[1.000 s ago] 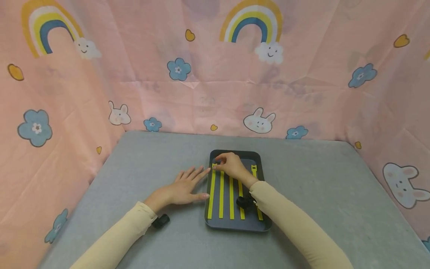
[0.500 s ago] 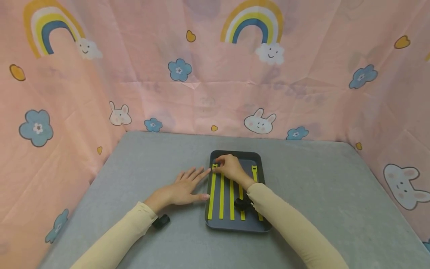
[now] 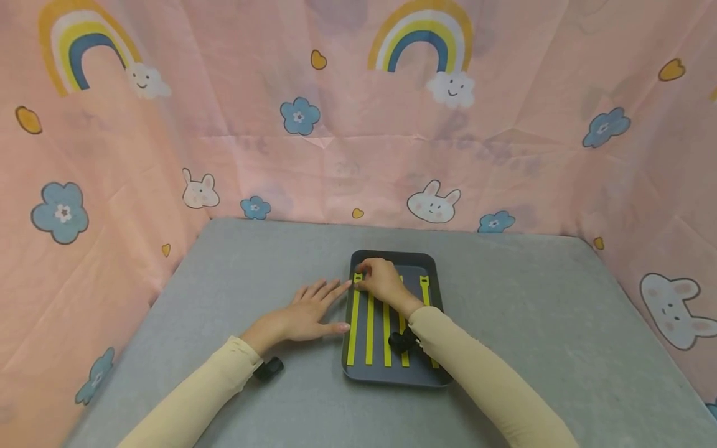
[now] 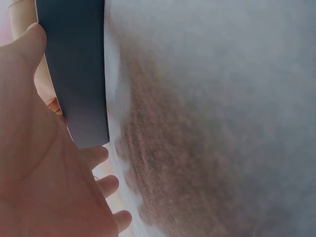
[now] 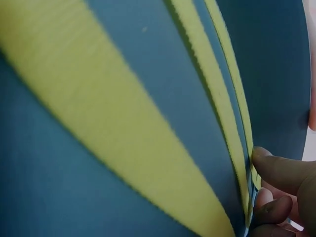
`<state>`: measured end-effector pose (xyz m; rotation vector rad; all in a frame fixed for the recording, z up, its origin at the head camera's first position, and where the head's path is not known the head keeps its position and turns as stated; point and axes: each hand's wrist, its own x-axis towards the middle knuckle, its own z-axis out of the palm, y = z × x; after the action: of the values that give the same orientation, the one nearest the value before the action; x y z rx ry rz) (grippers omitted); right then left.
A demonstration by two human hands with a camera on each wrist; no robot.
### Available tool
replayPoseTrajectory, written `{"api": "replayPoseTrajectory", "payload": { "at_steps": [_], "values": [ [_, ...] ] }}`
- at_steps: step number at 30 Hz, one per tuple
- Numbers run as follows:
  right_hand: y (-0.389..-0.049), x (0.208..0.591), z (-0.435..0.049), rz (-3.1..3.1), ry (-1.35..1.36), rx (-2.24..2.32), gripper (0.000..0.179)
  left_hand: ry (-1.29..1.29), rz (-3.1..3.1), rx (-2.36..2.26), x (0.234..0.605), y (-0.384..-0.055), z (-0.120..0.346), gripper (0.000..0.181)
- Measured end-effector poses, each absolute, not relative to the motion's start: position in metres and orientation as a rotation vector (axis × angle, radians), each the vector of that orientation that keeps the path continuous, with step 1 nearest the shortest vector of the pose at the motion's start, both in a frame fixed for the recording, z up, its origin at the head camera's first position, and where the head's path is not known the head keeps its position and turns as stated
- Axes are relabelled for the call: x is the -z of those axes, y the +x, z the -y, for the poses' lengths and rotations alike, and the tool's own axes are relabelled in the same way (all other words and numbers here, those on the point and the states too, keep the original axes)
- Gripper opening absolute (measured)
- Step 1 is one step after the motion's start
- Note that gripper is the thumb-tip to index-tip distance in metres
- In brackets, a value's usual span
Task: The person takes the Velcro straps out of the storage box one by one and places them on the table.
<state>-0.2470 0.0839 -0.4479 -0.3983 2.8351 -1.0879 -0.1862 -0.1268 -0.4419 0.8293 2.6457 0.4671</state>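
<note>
A dark grey tray (image 3: 372,374) holds several yellow hook-and-loop cable ties laid lengthwise, side by side. My right hand (image 3: 386,283) reaches over the far part of the tray. Its thumb and fingers pinch the slotted head of the leftmost cable tie (image 3: 353,330); in the right wrist view the thumb (image 5: 276,168) lies against the yellow strip. The upper ends of the middle ties are partly hidden by this hand. My left hand (image 3: 308,316) is spread, with its thumb and index fingertip against the tray's left wall (image 4: 76,69).
The tray stands on a grey table (image 3: 252,249). A pink patterned cloth (image 3: 336,155) hangs behind it and at both sides. Black wrist cameras sit under both wrists, the right one (image 3: 400,341) above the ties.
My right hand has shifted slightly left and toward me, its fingers now at the leftmost tie's head. My left hand and the tray have stayed in place.
</note>
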Motion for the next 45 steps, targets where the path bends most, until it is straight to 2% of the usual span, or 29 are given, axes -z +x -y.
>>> {"api": "replayPoseTrajectory", "payload": {
  "at_steps": [30, 45],
  "values": [
    [-0.243, 0.456, -0.08, -2.911, -0.452, 1.226, 0.022, 0.814, -2.637, -0.462, 0.44, -0.186, 0.128, 0.088],
    [-0.249, 0.456, -0.087, -2.9, -0.509, 1.295, 0.012, 0.815, -2.64, -0.447, 0.44, -0.186, 0.127, 0.088]
  ]
}}
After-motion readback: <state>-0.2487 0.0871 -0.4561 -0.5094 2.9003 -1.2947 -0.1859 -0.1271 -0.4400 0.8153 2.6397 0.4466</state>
